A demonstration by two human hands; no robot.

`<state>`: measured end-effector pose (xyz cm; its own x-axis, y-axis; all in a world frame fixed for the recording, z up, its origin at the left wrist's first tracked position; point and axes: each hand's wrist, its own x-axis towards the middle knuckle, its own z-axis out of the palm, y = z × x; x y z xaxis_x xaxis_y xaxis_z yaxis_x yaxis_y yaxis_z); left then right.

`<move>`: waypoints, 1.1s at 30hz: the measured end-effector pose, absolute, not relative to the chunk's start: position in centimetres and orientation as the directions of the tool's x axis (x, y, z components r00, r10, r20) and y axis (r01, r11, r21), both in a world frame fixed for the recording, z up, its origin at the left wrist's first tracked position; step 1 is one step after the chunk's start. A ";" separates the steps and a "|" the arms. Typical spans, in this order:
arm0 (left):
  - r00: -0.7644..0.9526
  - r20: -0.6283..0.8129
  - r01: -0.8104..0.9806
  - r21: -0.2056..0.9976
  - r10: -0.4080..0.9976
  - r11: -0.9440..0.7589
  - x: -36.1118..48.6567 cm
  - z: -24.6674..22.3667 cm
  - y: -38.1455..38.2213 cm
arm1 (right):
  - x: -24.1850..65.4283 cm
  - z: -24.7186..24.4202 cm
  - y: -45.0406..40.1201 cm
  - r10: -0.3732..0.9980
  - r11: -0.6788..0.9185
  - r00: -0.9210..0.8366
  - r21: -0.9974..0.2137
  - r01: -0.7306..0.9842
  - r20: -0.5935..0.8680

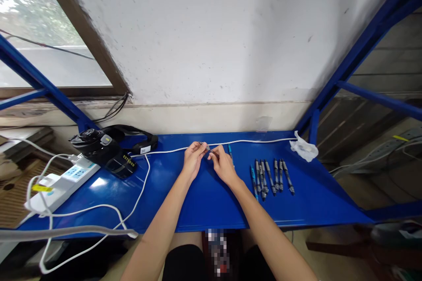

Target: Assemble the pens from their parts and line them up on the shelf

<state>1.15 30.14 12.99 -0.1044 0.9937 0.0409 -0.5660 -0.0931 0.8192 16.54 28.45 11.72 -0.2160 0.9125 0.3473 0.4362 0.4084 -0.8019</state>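
Above the middle of the blue table (211,204), my left hand (194,160) has its fingers closed on a slim dark pen (209,148). My right hand (223,164) pinches the other end of the same pen, close beside the left. Just behind my right hand lies a blue pen (230,150). To the right, several dark pens (270,175) lie roughly side by side, their ends toward me, with another blue pen (253,180) at their left edge.
A black bag or device (112,156) with a strap sits at the left beside a white power strip (62,184). A white cable (171,151) crosses the table's back. Crumpled white plastic (305,149) lies back right. Blue frame posts (349,61) flank the table.
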 end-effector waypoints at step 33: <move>-0.265 0.016 -0.584 0.793 0.964 -0.174 -1.2 14.0 30.4 | 16.8 12.6 27.9 0.913 0.408 -0.200 -0.758 0.509 0.357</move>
<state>-1.17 30.44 13.99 -0.2650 0.9641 0.0160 -0.5839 -0.1737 0.7930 16.78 27.95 12.56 -0.1999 0.9125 0.3568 0.5087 0.4079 -0.7582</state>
